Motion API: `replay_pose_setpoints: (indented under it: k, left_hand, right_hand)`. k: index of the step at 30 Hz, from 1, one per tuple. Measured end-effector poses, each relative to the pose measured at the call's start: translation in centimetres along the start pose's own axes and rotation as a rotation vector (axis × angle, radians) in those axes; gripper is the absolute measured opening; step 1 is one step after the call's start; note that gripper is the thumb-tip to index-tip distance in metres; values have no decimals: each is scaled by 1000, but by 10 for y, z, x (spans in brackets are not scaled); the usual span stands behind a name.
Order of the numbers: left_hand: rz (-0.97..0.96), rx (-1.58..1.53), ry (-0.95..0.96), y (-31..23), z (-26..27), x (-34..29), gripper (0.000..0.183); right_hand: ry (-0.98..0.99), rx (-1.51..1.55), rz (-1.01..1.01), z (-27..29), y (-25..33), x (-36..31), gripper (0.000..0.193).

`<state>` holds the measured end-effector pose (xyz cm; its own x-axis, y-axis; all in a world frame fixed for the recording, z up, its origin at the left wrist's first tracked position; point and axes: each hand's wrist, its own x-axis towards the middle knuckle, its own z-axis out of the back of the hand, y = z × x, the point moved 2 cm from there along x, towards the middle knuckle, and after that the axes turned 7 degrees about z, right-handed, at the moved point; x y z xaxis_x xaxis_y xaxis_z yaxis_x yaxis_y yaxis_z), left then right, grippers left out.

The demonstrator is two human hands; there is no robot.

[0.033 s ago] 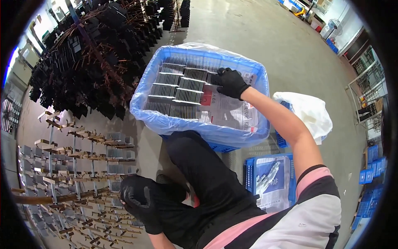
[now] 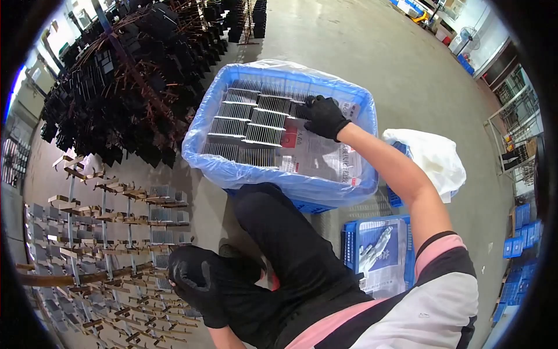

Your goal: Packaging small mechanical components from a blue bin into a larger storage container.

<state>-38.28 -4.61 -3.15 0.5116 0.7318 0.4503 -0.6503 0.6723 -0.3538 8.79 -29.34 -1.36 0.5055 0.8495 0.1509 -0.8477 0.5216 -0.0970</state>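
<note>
At about 7 o'clock, the left hand (image 2: 195,279) in a black knit glove rests curled by the knee, seemingly empty. Finned grey metal pieces hang on a rack (image 2: 110,232) beside it. Farther, at 12 o'clock, the gloved right hand (image 2: 323,115) presses ribbed aluminium heat sinks (image 2: 250,122), fingers closed on one, in a plastic-lined blue crate (image 2: 273,174).

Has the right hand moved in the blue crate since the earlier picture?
No. The right hand rests at the same spot on the finned metal parts, by the far rim of the blue crate.
</note>
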Motion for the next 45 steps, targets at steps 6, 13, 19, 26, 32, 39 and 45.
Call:
replay_pose_setpoints:
  k: [6,13,19,26,32,39,45]
  left_hand:
    - [-24,-64,13,-7,7,9,47]
    - [259,-335,-144,58,26,-7,24]
    - [1033,-1032,78,150,-35,-97,21]
    - [1317,-1002,-61,191,-85,-115,33]
    - [1251,-716,-23,224,-98,-84,28]
    - [532,-2,3,268,-108,-81,38]
    - [678,216,136,229,-125,-60,36]
  right_hand:
    - [-42,-185,22,-9,4,-1,54]
    - [-349,79,252,33,33,-14,52]
    - [-388,407,231,100,179,-17,36]
    - [-222,703,623,83,312,3,37]
    - [-31,894,575,32,324,11,37]
    - [-6,960,544,42,330,15,37]
    - [-16,956,529,41,323,17,35]
